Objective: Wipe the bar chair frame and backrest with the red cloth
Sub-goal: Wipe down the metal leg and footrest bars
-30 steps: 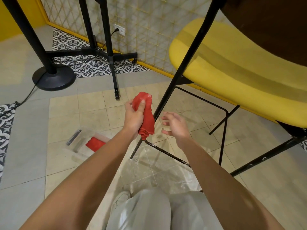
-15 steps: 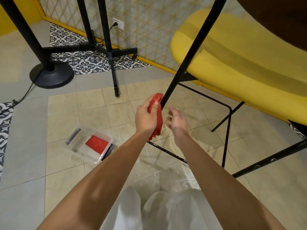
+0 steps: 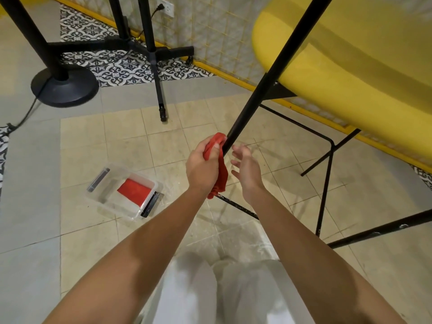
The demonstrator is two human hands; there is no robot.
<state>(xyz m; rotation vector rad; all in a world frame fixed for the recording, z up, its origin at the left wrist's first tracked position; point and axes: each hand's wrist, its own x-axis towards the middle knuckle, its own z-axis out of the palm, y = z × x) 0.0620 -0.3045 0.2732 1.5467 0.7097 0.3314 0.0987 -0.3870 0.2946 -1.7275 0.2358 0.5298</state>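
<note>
Red cloth [image 3: 221, 174] at centre frame, bunched in the left hand [image 3: 202, 167]. Fingers and thumb are curled tight round it, pressing it against the black chair leg [image 3: 264, 90], and a tail of fabric dangles below the fist. The right hand [image 3: 246, 170] hovers just right of that leg with its fingers spread and loose. It holds nothing, and I can't see it touching the tube.

To do this well, I'd wrap the cloth fully round the leg so the far side gets wiped too. Then run long strokes up towards the yellow seat [image 3: 350, 66] and down to the low crossbar [image 3: 240, 209], which looks flecked with pale marks and likely needs extra rubbing. The free hand could steady the frame higher up so the chair doesn't rock.

Lower left on the tiles sits a clear plastic box [image 3: 102, 202] with a second red cloth [image 3: 134, 191] folded inside, well apart from the leg. Upper left there's a round black stand base [image 3: 65, 87] and a thin tripod leg [image 3: 159, 90].

The snags, by my reckoning, are the joint under the seat and the footrest rail [image 3: 304, 127] at right, which will break up any clean stroke. That box could also catch a shifting foot. The backrest is out of shot.
</note>
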